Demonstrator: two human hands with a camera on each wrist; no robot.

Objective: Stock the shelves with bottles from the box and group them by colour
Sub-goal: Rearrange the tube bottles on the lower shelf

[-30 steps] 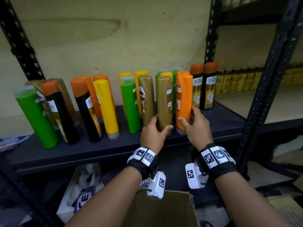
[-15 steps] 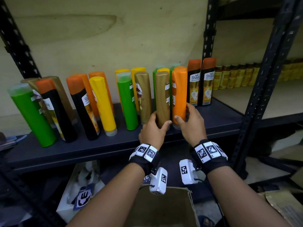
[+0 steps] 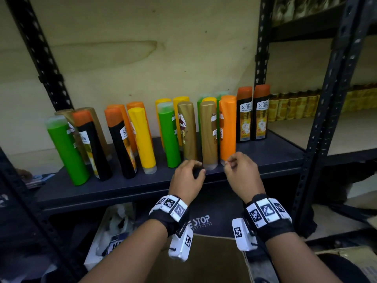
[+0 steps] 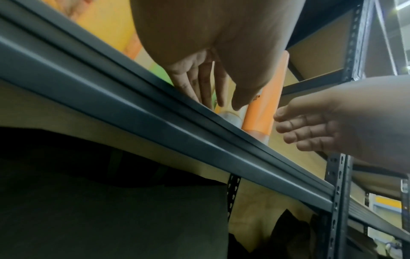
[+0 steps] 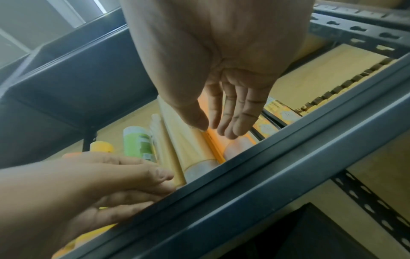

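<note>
On the dark shelf (image 3: 122, 186) stand several upright bottles in mixed colours. A gold bottle (image 3: 208, 135) and an orange bottle (image 3: 227, 129) stand side by side at the front edge. My left hand (image 3: 196, 167) hovers just in front of the gold bottle's base, fingers loosely curled and empty. Beside the orange bottle's base, my right hand (image 3: 230, 163) is also empty. In the left wrist view the left hand (image 4: 221, 98) has relaxed fingers short of the orange bottle (image 4: 264, 105). The right wrist view has the right hand (image 5: 219, 126) above the gold bottle (image 5: 188, 149), not gripping it.
Two black bottles with orange caps (image 3: 253, 115) stand right of the orange one. Green, yellow, black and gold bottles (image 3: 140, 139) fill the shelf's left. A black upright (image 3: 318, 139) bounds the right; gold jars (image 3: 291, 107) sit beyond. A cardboard box (image 3: 204, 262) lies below my wrists.
Both hands have let go of the gold and orange bottles and drawn back toward the shelf's front edge. The two bottles stay upright where they were set.
</note>
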